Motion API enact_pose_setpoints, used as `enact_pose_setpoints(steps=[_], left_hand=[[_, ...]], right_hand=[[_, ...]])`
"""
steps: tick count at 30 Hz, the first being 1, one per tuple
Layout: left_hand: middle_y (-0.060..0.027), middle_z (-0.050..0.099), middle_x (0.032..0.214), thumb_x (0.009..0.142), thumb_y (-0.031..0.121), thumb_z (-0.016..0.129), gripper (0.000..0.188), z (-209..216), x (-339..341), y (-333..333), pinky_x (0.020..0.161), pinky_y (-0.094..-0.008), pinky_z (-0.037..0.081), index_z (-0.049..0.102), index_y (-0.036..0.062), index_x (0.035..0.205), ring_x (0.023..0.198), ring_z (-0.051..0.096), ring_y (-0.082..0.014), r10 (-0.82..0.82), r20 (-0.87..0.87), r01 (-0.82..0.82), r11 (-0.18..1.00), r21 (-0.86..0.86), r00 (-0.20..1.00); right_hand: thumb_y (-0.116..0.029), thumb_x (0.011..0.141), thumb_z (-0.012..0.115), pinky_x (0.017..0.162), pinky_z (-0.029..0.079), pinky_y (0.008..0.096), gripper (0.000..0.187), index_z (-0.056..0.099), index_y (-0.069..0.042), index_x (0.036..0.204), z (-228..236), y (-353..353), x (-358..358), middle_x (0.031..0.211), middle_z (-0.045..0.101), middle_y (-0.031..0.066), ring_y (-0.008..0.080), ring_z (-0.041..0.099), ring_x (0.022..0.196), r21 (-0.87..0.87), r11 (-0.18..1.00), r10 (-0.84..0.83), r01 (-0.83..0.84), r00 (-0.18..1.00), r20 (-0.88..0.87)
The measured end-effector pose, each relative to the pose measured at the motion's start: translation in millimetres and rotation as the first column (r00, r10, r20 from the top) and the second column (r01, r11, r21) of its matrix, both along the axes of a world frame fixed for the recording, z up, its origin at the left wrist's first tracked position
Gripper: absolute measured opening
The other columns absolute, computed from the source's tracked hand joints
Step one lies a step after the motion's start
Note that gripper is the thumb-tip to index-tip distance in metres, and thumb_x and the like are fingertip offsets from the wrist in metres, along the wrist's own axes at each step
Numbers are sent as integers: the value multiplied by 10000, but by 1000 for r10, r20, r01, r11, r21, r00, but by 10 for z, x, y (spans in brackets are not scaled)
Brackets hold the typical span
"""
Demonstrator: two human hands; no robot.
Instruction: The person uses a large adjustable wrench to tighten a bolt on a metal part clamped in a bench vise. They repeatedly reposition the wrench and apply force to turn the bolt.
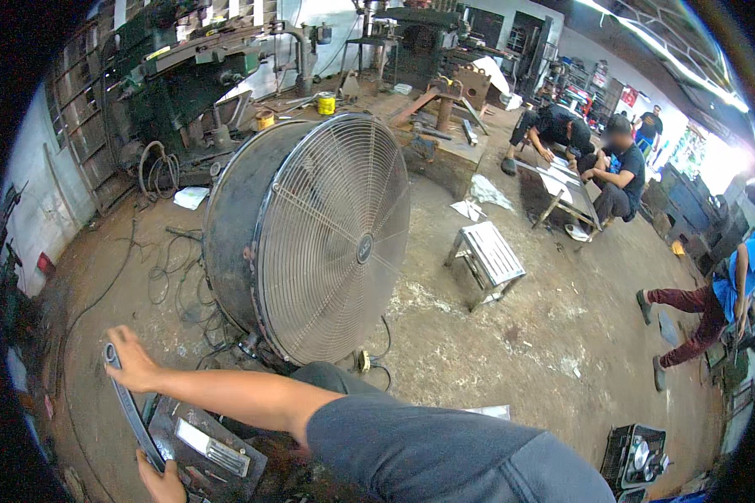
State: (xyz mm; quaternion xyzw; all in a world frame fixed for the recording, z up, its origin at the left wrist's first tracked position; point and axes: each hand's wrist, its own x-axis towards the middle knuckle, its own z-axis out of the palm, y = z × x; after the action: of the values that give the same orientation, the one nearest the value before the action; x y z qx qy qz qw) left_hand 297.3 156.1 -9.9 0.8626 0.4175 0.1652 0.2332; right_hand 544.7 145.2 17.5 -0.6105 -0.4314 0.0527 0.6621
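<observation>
Your left hand (161,484) grips the near end of a long grey wrench (132,415), thumb on one side and fingers on the other. Your right hand (138,369) reaches across to the far, ringed end and touches it; you can't tell whether its fingers close round it. The wrench slants at the near left, by the left edge of a low dark worktop (242,436), which carries a flat white-and-grey packet (213,448). Beyond your right forearm stands a large round fan (335,243) with a wire guard. To its right is a slatted metal stool (493,251); farther off, two people crouch at a low frame (570,193). A black crate (610,457) sits at the near right.
</observation>
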Motion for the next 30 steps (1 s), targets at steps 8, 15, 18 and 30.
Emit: enact_pose_setpoints(steps=[8, 15, 18, 30], left_hand=[[-276, 656, 1059, 727, 103, 725, 572, 230, 218, -381, 925, -470, 486, 540, -60, 1243, 1032, 642, -415, -3, 104, -12, 989, 148, 995], [-322, 660, 971, 751, 90, 674, 358, 545, 372, -462, 872, -534, 502, 539, -58, 1048, 975, 631, -496, 216, -85, -221, 974, -48, 973], [-320, 656, 1021, 749, 90, 668, 368, 539, 371, -483, 889, -547, 496, 533, -36, 1066, 1023, 622, -489, 236, -112, -240, 970, -28, 965], [-314, 670, 981, 781, 89, 662, 366, 487, 315, -427, 852, -564, 516, 529, -34, 1099, 968, 654, -475, 345, -88, -353, 930, -99, 934]], right_hand=[[-628, 808, 665, 826, 571, 430, 877, 463, 71, 1297, 492, 57, 237, 1119, 609, 263, 333, 685, 937, -168, 983, -164, 78, 786, -596], [-573, 752, 786, 608, 616, 382, 918, 458, 87, 1299, -119, 1366, 78, 1100, 624, 250, 272, 698, 814, -138, 874, 259, -465, 688, -678], [-587, 784, 745, 660, 599, 439, 914, 438, 80, 1329, -91, 1083, 66, 1172, 598, 260, 308, 676, 894, 44, 865, 359, -500, 555, -751], [-732, 733, 639, 805, 515, 514, 840, 685, 35, 1073, -214, 1525, -54, 986, 685, 226, 337, 688, 907, -431, 878, -30, -209, 874, -485]])
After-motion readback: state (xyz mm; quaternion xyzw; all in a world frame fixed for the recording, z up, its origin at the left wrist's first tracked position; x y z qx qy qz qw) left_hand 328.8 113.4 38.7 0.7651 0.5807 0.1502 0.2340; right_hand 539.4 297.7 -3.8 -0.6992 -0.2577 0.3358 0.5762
